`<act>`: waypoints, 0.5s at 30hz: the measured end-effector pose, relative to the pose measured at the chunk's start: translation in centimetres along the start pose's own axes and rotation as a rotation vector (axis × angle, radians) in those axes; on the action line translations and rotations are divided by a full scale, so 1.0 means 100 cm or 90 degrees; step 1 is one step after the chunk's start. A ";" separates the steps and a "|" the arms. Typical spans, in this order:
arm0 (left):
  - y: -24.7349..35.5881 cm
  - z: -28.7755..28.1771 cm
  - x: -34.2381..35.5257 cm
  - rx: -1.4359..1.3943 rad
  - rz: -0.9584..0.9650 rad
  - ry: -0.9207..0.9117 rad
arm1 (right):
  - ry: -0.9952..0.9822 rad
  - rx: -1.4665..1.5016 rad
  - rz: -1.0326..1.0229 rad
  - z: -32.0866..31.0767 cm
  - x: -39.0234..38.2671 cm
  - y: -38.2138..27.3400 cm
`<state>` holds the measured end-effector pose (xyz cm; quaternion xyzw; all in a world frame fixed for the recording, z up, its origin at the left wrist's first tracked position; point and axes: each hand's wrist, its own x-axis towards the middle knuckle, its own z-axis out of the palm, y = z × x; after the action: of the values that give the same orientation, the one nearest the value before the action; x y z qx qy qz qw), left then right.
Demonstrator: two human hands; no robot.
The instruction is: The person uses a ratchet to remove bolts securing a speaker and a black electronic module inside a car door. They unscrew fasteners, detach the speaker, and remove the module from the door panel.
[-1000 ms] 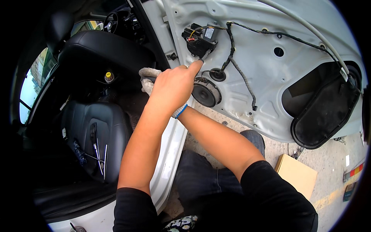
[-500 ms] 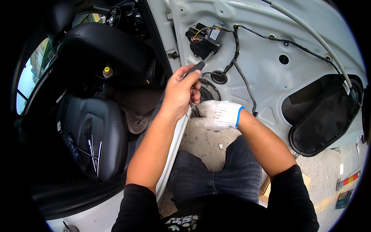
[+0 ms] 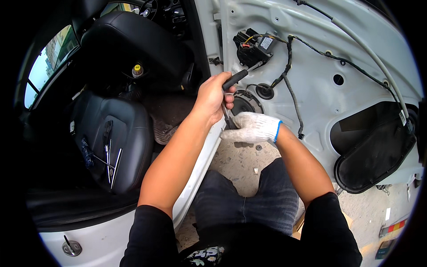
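Head view: black cylindrical handle (image 3: pixel 235 79) is clasped by bare left grip (image 3: pixel 212 96), dark tool (image 3: pixel 230 123) (partly hidden) by white-gloved right grip (image 3: pixel 254 127); black oval cover (image 3: pixel 373 164) seems detached, black motor (image 3: pixel 250 52) mounted.

Both forearms (image 3: pixel 176 156) slant forward from below and converge. The bare left hand (image 3: pixel 214 97) curls into a grip; just below and rightward, the white-gloved right hand (image 3: pixel 254 127) seems pinched, its tips hard to make out.

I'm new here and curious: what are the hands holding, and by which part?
Left hand: a tool, by its black handle. Right hand: a dark thing, mostly hidden; part unclear.
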<state>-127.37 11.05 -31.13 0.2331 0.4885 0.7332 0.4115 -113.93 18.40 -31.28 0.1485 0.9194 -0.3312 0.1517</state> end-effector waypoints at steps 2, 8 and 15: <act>-0.001 0.000 -0.005 -0.242 -0.116 -0.074 | -0.029 0.098 0.016 -0.009 -0.043 0.005; -0.011 0.027 -0.009 0.486 0.367 -0.056 | 0.071 -0.091 -0.066 -0.007 0.027 -0.006; 0.008 0.036 -0.022 0.951 0.509 -0.053 | 0.242 -0.060 -0.192 0.009 0.127 -0.003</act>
<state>-123.79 10.94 -28.82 0.6256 0.7100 0.2990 -0.1227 -125.45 19.79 -36.62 0.0618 0.9577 -0.2726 -0.0682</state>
